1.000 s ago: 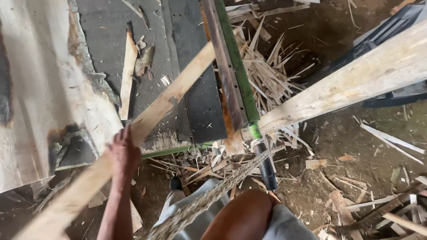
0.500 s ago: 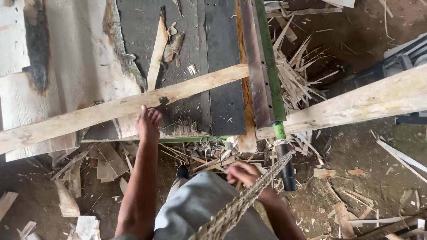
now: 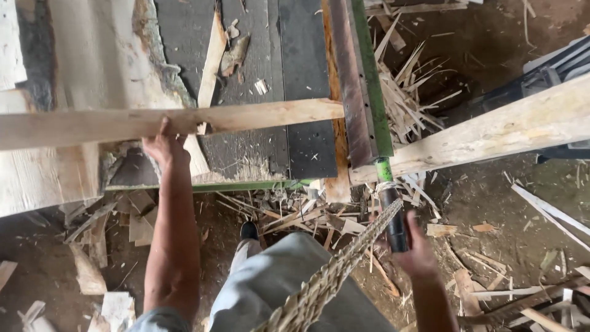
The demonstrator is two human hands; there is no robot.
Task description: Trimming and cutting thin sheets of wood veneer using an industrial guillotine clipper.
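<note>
Head view: left hand [image 3: 163, 147] gripped plank [image 3: 184, 122] on tabletop [image 3: 295, 74]; right hand [image 3: 418, 252] clutched black lever handle [image 3: 393, 215]. Plank might slide off; braided rope [image 3: 332, 276] might snag lever.

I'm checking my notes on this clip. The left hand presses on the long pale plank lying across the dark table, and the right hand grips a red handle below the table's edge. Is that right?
Not quite. In the head view the handle in the right hand is black with a green upper end, not red. The rest holds: the left hand presses on the long pale plank lying across the dark table.
</note>
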